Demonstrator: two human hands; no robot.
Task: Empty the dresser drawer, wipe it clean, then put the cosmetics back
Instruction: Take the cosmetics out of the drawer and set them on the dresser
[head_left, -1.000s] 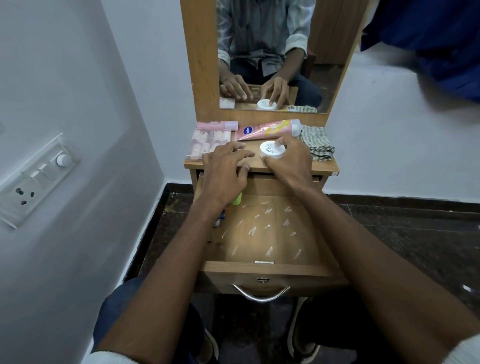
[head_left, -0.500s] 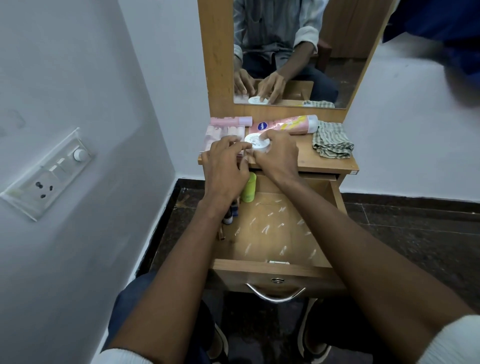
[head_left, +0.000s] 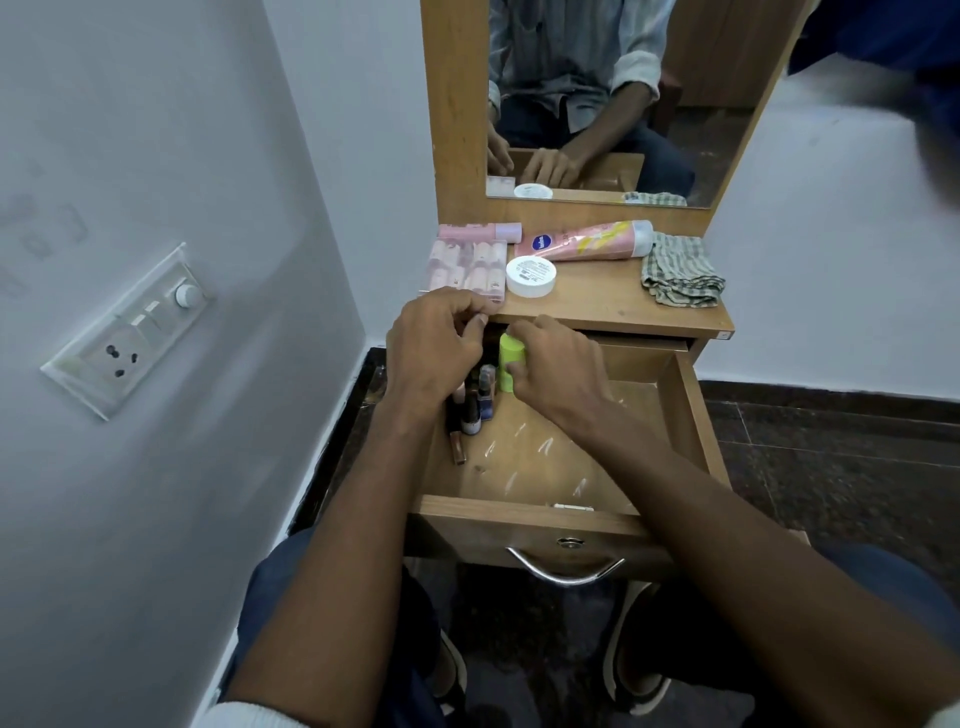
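Pale walls frame a wooden dresser (head_left: 618, 306) with a mirror (head_left: 613, 93), its drawer (head_left: 545, 467) pulled open above a dark floor. On top lie a checked cloth (head_left: 680, 270), a pink tube (head_left: 587, 243), a pink packet (head_left: 467, 265) and a white jar (head_left: 531, 277). Inside the drawer's far left corner, the right hand (head_left: 556, 369) grasps a green container (head_left: 508, 364), small bottles (head_left: 475, 400) just beside it. The left hand (head_left: 436, 348) hovers above them, fingers curled and apparently holding nothing.
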